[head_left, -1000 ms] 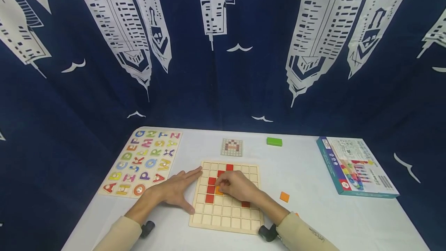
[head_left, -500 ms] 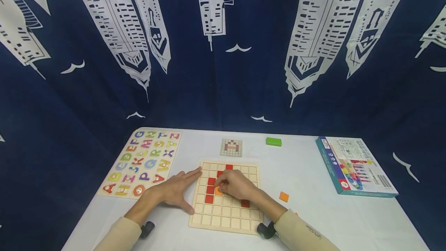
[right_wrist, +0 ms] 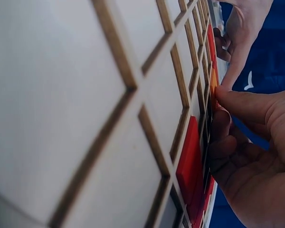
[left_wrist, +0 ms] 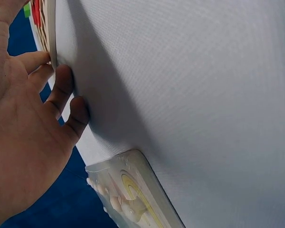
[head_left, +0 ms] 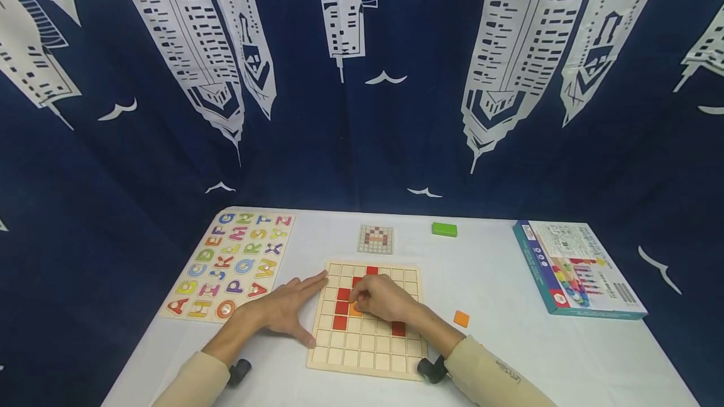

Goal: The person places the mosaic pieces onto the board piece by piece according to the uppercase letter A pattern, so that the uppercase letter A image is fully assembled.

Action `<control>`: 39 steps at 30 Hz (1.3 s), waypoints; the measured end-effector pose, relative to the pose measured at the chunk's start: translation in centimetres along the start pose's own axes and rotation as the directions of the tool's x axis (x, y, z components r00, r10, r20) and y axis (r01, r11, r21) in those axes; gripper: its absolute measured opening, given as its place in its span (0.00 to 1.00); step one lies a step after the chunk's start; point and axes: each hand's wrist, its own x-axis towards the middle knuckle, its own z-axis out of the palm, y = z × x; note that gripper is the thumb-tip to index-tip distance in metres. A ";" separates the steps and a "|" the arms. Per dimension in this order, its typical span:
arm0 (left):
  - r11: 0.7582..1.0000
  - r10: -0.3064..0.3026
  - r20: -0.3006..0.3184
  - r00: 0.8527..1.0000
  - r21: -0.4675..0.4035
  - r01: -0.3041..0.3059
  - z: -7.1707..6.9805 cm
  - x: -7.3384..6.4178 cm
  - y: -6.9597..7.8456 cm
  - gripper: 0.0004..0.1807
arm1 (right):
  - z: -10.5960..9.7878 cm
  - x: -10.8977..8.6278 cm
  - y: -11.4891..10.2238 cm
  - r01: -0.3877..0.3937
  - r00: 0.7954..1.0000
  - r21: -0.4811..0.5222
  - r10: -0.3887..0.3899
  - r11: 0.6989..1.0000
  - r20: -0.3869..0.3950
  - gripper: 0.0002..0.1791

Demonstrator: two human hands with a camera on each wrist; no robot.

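Observation:
A wooden grid board lies on the white table with several red tiles set in its squares. My left hand is spread along the board's left side, thumb and index finger at its edge. In the left wrist view, the palm and relaxed fingers show beside that edge. Over the middle of the board, my right hand has its fingers curled, thumb and fingertips at an orange tile. The right wrist view shows the thumb tip against this orange tile; the other fingers bend beneath the thumb.
A patterned card lies behind the board, near a green block. An alphabet board lies at left, a colourful box at right. A loose orange tile sits right of the board. Dark objects show by both wrists.
Both hands stay almost still, the right one still at the orange tile. The right sleeve has shifted slightly, covering more of a second loose orange tile.

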 end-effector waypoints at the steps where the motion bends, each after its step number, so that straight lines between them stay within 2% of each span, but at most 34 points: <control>1: 1.000 -0.001 0.001 1.000 0.001 0.001 0.0 0.0 0.0 0.71 | 0.0 0.0 0.0 -0.005 1.000 0.000 0.005 1.000 0.002 0.05; 13: 1.000 0.014 0.000 1.000 0.004 -0.014 -0.1 0.0 -0.1 0.71 | -0.1 0.2 0.2 -0.013 1.000 -0.006 0.014 1.000 0.010 0.04; 21: 1.000 0.009 0.001 1.000 -0.003 -0.009 -0.1 -0.1 0.1 0.71 | -1.7 -0.5 0.8 -0.017 1.000 0.029 0.018 0.999 -0.010 0.04; 29: 1.000 0.004 0.002 1.000 -0.003 -0.004 0.0 0.0 0.1 0.72 | -5.0 -3.5 3.5 -0.081 0.997 0.091 0.081 0.993 0.011 0.07; 39: 1.000 0.008 -0.001 1.000 0.002 -0.008 -0.3 -0.2 0.3 0.72 | -8.2 -9.0 7.1 -0.143 0.988 0.030 0.144 0.989 -0.055 0.08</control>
